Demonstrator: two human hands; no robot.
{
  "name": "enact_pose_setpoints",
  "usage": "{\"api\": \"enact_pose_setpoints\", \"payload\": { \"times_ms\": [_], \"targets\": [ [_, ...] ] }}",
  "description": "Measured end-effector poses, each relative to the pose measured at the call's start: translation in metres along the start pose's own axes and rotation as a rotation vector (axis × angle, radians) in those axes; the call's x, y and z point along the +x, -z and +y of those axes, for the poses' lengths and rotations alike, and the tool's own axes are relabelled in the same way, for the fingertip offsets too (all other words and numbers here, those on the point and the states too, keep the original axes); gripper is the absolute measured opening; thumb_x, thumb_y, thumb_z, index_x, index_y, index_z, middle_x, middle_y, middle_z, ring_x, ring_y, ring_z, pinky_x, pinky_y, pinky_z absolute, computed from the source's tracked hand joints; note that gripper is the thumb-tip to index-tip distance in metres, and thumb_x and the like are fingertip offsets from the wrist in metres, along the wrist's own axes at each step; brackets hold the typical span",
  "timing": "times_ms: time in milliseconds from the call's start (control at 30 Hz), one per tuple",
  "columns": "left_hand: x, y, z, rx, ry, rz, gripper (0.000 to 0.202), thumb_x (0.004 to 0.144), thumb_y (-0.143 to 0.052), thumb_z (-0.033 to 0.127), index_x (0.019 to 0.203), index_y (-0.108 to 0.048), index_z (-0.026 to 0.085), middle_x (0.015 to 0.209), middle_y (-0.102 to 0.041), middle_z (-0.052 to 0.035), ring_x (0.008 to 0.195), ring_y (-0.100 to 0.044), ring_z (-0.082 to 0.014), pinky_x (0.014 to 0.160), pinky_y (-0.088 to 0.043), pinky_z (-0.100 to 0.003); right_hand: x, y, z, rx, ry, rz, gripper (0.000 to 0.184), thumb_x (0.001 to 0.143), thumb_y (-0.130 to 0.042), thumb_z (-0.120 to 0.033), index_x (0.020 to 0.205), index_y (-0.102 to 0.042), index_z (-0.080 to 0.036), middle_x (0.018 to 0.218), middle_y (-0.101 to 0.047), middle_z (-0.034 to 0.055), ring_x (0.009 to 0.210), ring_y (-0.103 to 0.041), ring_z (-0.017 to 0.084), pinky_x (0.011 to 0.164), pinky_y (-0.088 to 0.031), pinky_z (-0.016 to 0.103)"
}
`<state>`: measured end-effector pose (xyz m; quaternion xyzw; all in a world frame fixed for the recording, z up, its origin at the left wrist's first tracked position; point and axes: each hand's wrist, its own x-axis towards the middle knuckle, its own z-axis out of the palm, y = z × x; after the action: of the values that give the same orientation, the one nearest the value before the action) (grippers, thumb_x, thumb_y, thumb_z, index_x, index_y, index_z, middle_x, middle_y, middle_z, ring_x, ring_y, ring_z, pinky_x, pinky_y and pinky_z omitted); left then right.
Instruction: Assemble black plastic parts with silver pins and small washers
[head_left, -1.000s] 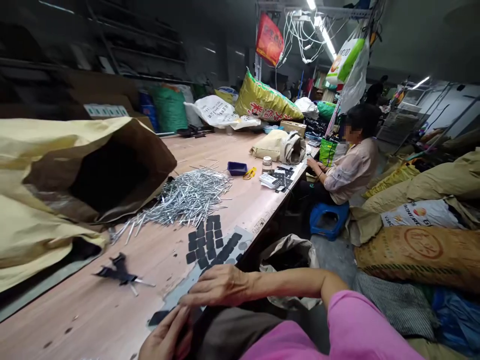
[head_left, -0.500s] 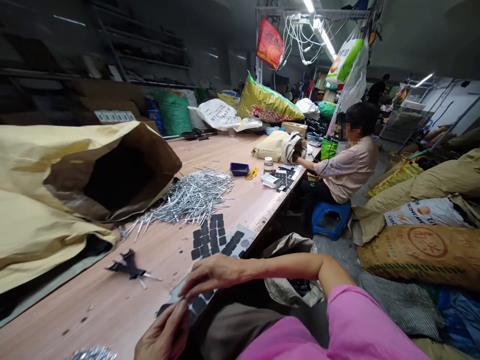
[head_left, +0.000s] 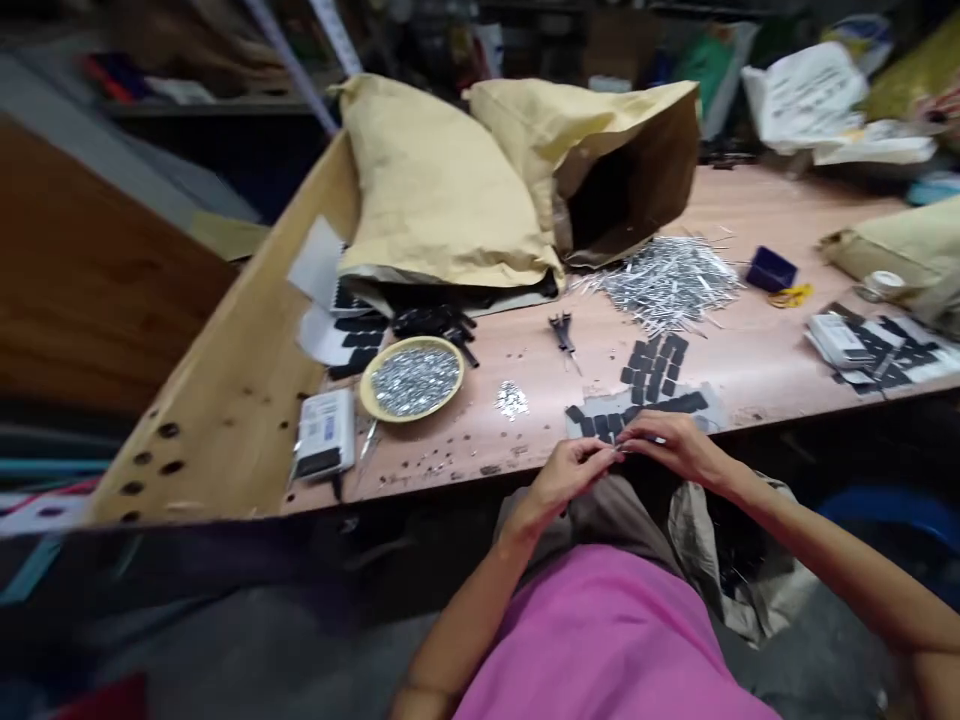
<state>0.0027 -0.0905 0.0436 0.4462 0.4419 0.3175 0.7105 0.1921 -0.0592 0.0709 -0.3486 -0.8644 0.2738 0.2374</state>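
At the table's front edge, my left hand [head_left: 568, 482] and my right hand [head_left: 679, 447] meet fingertip to fingertip. Both are pinched closed on something small; a thin light-coloured bit shows between them, too blurred to name. Just beyond the fingers, black rectangular pads [head_left: 600, 424] lie in rows on a grey sheet. Further back is another block of black pads [head_left: 654, 368]. A black forked part [head_left: 562, 333] with thin metal pins rests on the wood to the left, behind a little heap of small silver pieces [head_left: 512, 400].
Thin silver rods [head_left: 671, 284] are piled before an open paper sack [head_left: 637, 180]. A yellow bowl [head_left: 366, 392] of silver pieces and a white box [head_left: 324, 436] stand left. A blue tray [head_left: 771, 270] and yellow-handled scissors [head_left: 791, 296] lie right. A wooden panel [head_left: 247, 330] bounds the left end.
My view has swung left and down, bringing the bowl and white box into sight and losing the seated co-worker. My hands stay close together at the table's edge.
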Motion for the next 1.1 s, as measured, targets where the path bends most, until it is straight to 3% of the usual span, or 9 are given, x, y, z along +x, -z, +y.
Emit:
{"api": "enact_pose_setpoints", "payload": {
  "times_ms": [233, 333, 433, 533, 633, 700, 800, 867, 1100],
  "targets": [
    [0.005, 0.005, -0.015, 0.319, -0.48, 0.339, 0.028, 0.081, -0.056, 0.036, 0.074, -0.073, 0.016, 0.067, -0.063, -0.0054, 0.064, -0.055, -0.0139, 0.063, -0.043, -0.025, 0.01, -0.019, 0.003, -0.093, 0.003, 0.11, 0.029, 0.094, -0.044, -0.038, 0.087, -0.066, -0.021, 0.076, -0.068, 0.0046, 0.07, -0.064, 0.014, 0.063, -0.052, 0.024],
    [0.008, 0.01, -0.016, 0.299, -0.471, 0.326, 0.029, 0.081, -0.056, 0.038, 0.075, -0.074, 0.017, 0.067, -0.064, -0.0056, 0.064, -0.056, -0.0143, 0.062, -0.044, -0.025, 0.016, -0.023, 0.005, -0.104, 0.033, 0.099, 0.028, 0.094, -0.043, -0.037, 0.089, -0.065, -0.021, 0.077, -0.066, 0.005, 0.071, -0.064, 0.015, 0.065, -0.053, 0.025],
    [0.009, 0.018, -0.016, 0.14, -0.342, 0.216, 0.037, 0.077, -0.059, 0.049, 0.076, -0.074, 0.015, 0.064, -0.06, -0.0036, 0.055, -0.048, -0.0106, 0.05, -0.038, -0.022, 0.021, -0.021, 0.006, -0.056, 0.07, 0.046, 0.028, 0.095, -0.042, -0.036, 0.09, -0.065, -0.021, 0.079, -0.066, 0.0052, 0.073, -0.064, 0.014, 0.066, -0.053, 0.025],
    [0.009, 0.024, -0.017, -0.083, -0.171, 0.066, 0.05, 0.069, -0.063, 0.059, 0.082, -0.074, 0.011, 0.055, -0.046, 0.0024, 0.043, -0.031, -0.0042, 0.039, -0.022, -0.019, 0.026, -0.018, 0.007, 0.01, 0.091, 0.016, 0.027, 0.095, -0.043, -0.036, 0.089, -0.065, -0.021, 0.078, -0.067, 0.0046, 0.072, -0.064, 0.014, 0.065, -0.052, 0.024],
    [0.009, 0.027, -0.018, -0.204, -0.05, -0.069, 0.06, 0.063, -0.066, 0.063, 0.086, -0.073, 0.009, 0.05, -0.032, 0.0075, 0.04, -0.02, -0.0022, 0.038, -0.016, -0.019, 0.03, -0.017, 0.009, 0.047, 0.103, 0.017, 0.028, 0.094, -0.044, -0.039, 0.087, -0.065, -0.021, 0.076, -0.067, 0.0043, 0.069, -0.064, 0.014, 0.063, -0.052, 0.024],
    [0.009, 0.025, -0.017, -0.143, -0.096, -0.008, 0.057, 0.067, -0.063, 0.062, 0.087, -0.074, 0.01, 0.05, -0.034, 0.0061, 0.041, -0.023, -0.0035, 0.038, -0.02, -0.019, 0.031, -0.018, 0.01, 0.031, 0.09, 0.021, 0.028, 0.093, -0.045, -0.039, 0.086, -0.065, -0.021, 0.076, -0.067, 0.0043, 0.069, -0.064, 0.014, 0.063, -0.052, 0.025],
    [0.01, 0.02, -0.016, 0.117, -0.342, 0.282, 0.04, 0.078, -0.058, 0.051, 0.083, -0.075, 0.015, 0.06, -0.053, -0.0023, 0.053, -0.044, -0.0098, 0.05, -0.037, -0.023, 0.032, -0.024, 0.013, -0.026, 0.046, 0.058, 0.027, 0.094, -0.044, -0.037, 0.086, -0.064, -0.021, 0.077, -0.066, 0.0045, 0.07, -0.063, 0.015, 0.064, -0.052, 0.026],
    [0.011, 0.018, -0.016, 0.26, -0.461, 0.397, 0.032, 0.083, -0.056, 0.043, 0.082, -0.075, 0.018, 0.068, -0.061, -0.0054, 0.063, -0.051, -0.0133, 0.061, -0.044, -0.025, 0.031, -0.028, 0.014, -0.053, 0.035, 0.086, 0.026, 0.095, -0.043, -0.035, 0.087, -0.062, -0.021, 0.077, -0.064, 0.0045, 0.07, -0.061, 0.015, 0.063, -0.051, 0.025],
    [0.015, 0.017, -0.025, 0.304, -0.446, 0.345, 0.033, 0.086, -0.051, 0.039, 0.086, -0.075, 0.017, 0.067, -0.062, -0.0047, 0.064, -0.055, -0.0142, 0.061, -0.044, -0.024, 0.032, -0.032, 0.015, -0.073, 0.096, 0.054, 0.025, 0.096, -0.038, -0.032, 0.089, -0.058, -0.02, 0.079, -0.061, 0.0054, 0.073, -0.059, 0.015, 0.067, -0.051, 0.026]
  ]
}}
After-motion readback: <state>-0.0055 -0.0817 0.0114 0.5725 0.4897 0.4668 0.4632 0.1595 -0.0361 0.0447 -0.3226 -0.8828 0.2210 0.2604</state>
